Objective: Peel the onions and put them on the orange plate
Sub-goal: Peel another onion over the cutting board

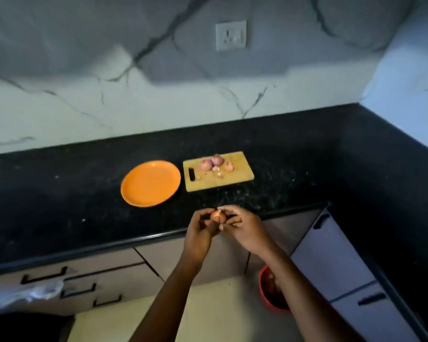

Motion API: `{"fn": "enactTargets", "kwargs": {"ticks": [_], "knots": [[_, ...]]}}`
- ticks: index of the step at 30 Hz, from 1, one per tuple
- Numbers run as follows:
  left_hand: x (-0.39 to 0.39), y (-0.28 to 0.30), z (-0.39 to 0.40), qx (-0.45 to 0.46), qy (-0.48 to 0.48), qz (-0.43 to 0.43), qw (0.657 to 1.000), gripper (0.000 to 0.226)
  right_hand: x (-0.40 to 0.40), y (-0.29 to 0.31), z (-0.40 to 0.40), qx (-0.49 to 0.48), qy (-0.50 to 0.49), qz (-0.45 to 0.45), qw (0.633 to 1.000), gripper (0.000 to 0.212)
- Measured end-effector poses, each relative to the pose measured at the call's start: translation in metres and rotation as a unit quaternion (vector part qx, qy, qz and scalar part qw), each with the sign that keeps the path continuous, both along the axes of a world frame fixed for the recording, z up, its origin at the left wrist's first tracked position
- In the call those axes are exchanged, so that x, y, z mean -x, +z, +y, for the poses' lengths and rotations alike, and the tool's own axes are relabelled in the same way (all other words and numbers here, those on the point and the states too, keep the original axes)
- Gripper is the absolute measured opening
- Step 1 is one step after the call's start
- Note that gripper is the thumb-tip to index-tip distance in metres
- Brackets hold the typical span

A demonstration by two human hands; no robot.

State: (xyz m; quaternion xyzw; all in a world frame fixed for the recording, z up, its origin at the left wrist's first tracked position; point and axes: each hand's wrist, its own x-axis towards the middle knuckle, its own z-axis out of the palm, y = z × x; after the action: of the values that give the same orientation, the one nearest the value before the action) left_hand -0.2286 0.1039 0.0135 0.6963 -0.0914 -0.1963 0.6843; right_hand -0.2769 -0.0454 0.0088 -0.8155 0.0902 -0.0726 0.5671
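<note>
Both hands are holding one small onion (pixel 218 216) above the counter (pixel 84 213) edge: left hand (pixel 200 228) fingers curling under it, right hand (pixel 242 225) fingers pinching its side. Its long axis is standing roughly upright, the tip pointing toward the cutting board (pixel 223 181).

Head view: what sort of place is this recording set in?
Most likely a home kitchen: a black stone counter against a marble-look wall, cupboard drawers underneath, and a wooden chopping board with onions on it.
</note>
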Motion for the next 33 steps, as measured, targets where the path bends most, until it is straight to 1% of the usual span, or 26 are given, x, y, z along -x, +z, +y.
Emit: {"fn": "enactTargets", "kwargs": {"ticks": [2,4,7,10,11,13,16,18,21,22,26,29,31,33], "knots": [[-0.017,0.030,0.000,0.030,0.000,0.032,0.999,0.022,-0.014,0.029,-0.001,-0.024,-0.001,-0.014,1.000,0.036],[-0.036,0.056,-0.001,0.050,-0.008,0.045,0.998,0.021,-0.031,0.052,-0.001,-0.039,-0.026,-0.036,0.998,0.025],[-0.062,0.080,-0.004,0.042,-0.041,0.049,0.997,0.025,-0.057,0.071,-0.003,-0.073,-0.070,-0.054,0.993,0.013],[-0.085,0.089,-0.013,0.052,-0.068,0.045,0.995,0.030,-0.082,0.085,-0.009,-0.140,-0.101,-0.055,0.983,0.010],[-0.091,0.090,-0.016,0.059,-0.073,0.047,0.994,0.032,-0.089,0.089,-0.012,-0.149,-0.103,-0.058,0.982,0.009],[-0.107,0.091,-0.023,0.076,-0.070,0.050,0.993,0.029,-0.107,0.093,-0.019,-0.152,-0.104,-0.059,0.981,0.008],[-0.130,0.091,-0.037,0.087,-0.059,0.059,0.993,0.020,-0.134,0.093,-0.030,-0.132,-0.115,-0.056,0.983,0.002],[-0.150,0.085,-0.049,0.090,-0.052,0.063,0.993,0.020,-0.153,0.089,-0.041,-0.125,-0.117,-0.054,0.984,0.004],[-0.174,0.081,-0.064,0.116,-0.043,0.084,0.989,0.016,-0.182,0.079,-0.058,-0.125,-0.090,-0.048,0.987,0.004],[-0.183,0.080,-0.070,0.128,-0.045,0.095,0.986,0.019,-0.193,0.076,-0.065,-0.126,-0.080,-0.046,0.988,0.004],[-0.218,0.073,-0.093,0.155,-0.036,0.156,0.975,0.028,-0.232,0.072,-0.086,-0.153,-0.057,-0.038,0.986,0.009],[-0.240,0.073,-0.105,0.156,-0.013,0.195,0.968,0.025,-0.259,0.066,-0.103,-0.130,-0.037,-0.039,0.990,0.009],[-0.249,0.073,-0.110,0.172,-0.031,0.192,0.966,0.021,-0.271,0.062,-0.109,-0.112,-0.036,-0.045,0.992,0.010],[-0.260,0.071,-0.114,0.169,-0.037,0.182,0.968,0.023,-0.282,0.058,-0.114,-0.091,-0.043,-0.053,0.993,0.011]]}}
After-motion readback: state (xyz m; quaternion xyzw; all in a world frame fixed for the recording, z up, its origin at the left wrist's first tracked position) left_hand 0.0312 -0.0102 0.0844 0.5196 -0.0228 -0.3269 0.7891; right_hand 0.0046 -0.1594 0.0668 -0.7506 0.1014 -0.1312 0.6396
